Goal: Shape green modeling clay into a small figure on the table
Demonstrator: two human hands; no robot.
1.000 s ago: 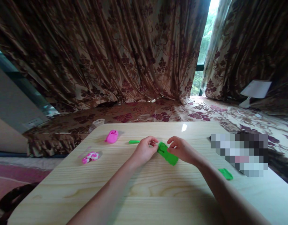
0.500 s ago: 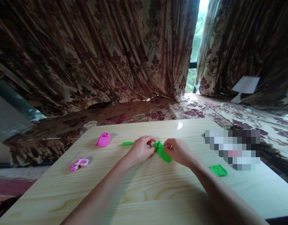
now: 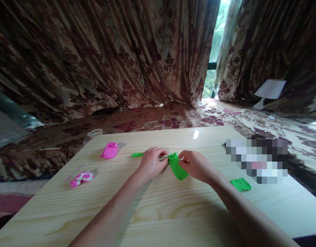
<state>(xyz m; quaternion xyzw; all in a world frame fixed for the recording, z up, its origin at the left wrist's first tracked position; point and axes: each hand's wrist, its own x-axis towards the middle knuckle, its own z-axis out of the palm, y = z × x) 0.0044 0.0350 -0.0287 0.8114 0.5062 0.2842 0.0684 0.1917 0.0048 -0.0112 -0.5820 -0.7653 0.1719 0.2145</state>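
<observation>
Both my hands meet over the middle of a pale wooden table (image 3: 153,209). My left hand (image 3: 151,164) and my right hand (image 3: 195,165) each pinch the top edge of a small bright green sock-like cloth (image 3: 177,167), which droops between them onto the table. A thin green strip (image 3: 136,155) lies just left of my left hand. A flat green piece (image 3: 240,184) rests to the right of my right forearm.
A rolled pink item (image 3: 109,150) and a pink-and-white spotted one (image 3: 81,178) lie on the table's left side. A blurred-out patch (image 3: 257,160) covers the right edge. Patterned curtains and fabric fill the background; a white lamp (image 3: 268,92) stands at far right.
The green cloth has bunched up shorter between my hands, its top edge gathered. The camera view shifted slightly; my hands stay in about the same place on the table.
</observation>
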